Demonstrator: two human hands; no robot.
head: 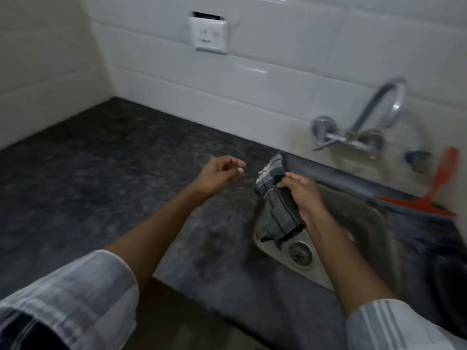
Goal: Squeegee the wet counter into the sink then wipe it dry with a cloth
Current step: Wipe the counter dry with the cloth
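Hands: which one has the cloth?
The right hand, gripping the checked cloth over the sink. The left hand is empty, fingers loosely curled.

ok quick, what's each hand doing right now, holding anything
Left hand: empty, fingers loosely curled, above the counter.
Right hand: closed on the cloth, over the sink.

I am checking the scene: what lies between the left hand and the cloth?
Nothing: in the head view only bare dark counter shows between the left hand and the cloth held by the right hand.
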